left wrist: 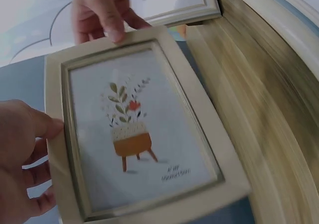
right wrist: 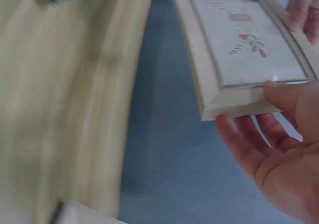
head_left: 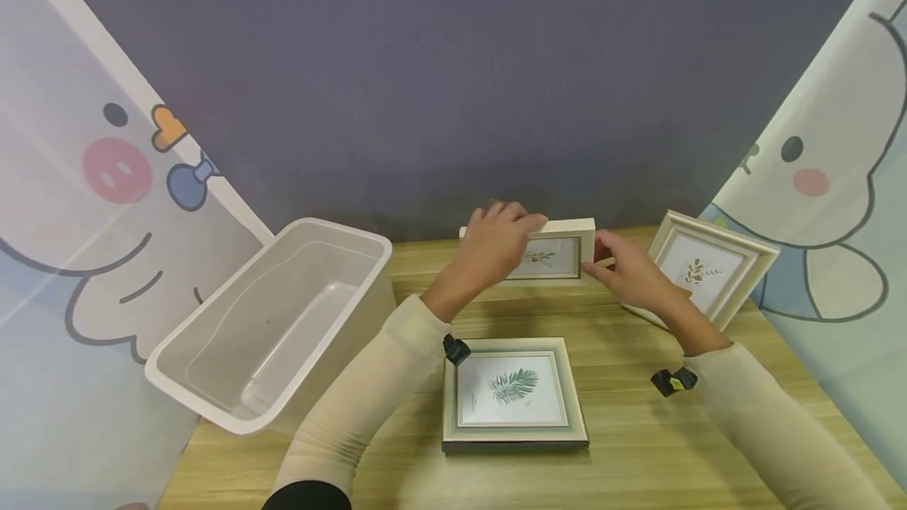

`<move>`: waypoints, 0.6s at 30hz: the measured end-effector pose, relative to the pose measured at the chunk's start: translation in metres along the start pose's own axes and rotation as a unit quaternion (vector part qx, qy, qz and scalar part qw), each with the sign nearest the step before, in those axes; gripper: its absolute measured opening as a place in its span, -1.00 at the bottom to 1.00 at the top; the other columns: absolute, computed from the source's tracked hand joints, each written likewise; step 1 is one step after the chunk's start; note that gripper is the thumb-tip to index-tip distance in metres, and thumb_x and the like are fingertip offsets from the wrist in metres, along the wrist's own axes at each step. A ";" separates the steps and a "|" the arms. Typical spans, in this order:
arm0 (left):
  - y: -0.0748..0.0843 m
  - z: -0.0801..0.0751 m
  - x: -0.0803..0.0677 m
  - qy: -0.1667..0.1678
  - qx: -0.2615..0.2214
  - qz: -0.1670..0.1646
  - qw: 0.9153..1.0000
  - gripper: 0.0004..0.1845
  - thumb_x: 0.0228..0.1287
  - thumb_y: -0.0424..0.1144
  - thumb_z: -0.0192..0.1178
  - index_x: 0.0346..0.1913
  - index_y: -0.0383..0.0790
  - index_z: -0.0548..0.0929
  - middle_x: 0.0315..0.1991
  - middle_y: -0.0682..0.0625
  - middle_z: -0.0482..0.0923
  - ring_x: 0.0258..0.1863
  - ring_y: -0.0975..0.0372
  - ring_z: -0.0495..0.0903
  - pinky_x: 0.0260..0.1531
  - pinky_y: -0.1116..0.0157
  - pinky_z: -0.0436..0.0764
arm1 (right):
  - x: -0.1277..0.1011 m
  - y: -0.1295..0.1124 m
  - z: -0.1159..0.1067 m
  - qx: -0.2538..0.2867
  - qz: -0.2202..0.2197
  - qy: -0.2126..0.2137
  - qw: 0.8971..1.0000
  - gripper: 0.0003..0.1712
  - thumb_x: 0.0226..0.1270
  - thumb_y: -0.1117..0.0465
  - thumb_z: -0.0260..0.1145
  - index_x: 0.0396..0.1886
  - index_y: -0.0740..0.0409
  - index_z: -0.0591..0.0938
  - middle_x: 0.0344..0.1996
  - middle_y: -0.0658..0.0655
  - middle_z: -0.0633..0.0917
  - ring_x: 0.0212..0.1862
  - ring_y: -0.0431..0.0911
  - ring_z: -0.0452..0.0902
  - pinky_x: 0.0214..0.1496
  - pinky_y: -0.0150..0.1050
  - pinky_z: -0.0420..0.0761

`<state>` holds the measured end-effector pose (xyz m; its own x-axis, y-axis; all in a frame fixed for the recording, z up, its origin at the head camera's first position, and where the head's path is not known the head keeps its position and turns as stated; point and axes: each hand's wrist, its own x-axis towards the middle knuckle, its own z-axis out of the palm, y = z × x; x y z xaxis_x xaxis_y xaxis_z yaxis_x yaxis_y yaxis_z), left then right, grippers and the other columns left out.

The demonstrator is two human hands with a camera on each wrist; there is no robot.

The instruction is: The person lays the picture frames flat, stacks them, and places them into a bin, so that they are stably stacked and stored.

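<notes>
Around the small cream frame [head_left: 551,253] that I hold up at the far edge of the wooden table [head_left: 638,447], there are three other things: a green-edged frame [head_left: 513,393] with a leaf print lies flat just nearer to me than it, a second cream frame [head_left: 705,270] leans tilted to its right against the cartoon curtain [head_left: 836,179], and a white plastic bin [head_left: 272,321] stands well to its left, tipped so its mouth faces up and toward me. Nothing stands between me and the small frame except my own arms, and my left hand [head_left: 496,246] covers its left end in the head view. The small frame stands upright on its long edge, its long axis running left to right, its glass facing me; the left wrist view shows a potted plant print behind the glass. My left hand grips its left end, fingers curled over the top edge and thumb on the front border. My right hand [head_left: 627,270] pinches its right end, thumb on the front rim and the other fingers loosely spread behind it. The bin holds nothing that I can see; its smooth floor and walls show bare
</notes>
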<state>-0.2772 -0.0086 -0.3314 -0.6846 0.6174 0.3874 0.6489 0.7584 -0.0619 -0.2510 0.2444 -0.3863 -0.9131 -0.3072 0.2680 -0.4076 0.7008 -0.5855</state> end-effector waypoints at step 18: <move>0.010 0.001 -0.006 0.046 0.063 0.014 0.997 -0.62 0.30 -0.09 0.22 0.17 0.26 0.54 -0.03 0.18 0.59 -0.01 0.23 0.53 -0.19 0.22 0.45 | -0.013 0.009 0.037 0.089 0.015 0.055 0.994 -0.54 0.27 0.34 0.30 0.16 0.20 0.43 -0.10 0.24 0.64 -0.12 0.07 0.63 -0.29 -0.33 0.65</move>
<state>-0.2671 -0.0045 -0.3355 -0.6304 0.6209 0.4659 0.6158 0.7654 -0.1868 -0.2435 0.2306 -0.4237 -0.9228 -0.2092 0.3237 -0.3835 0.5806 -0.7182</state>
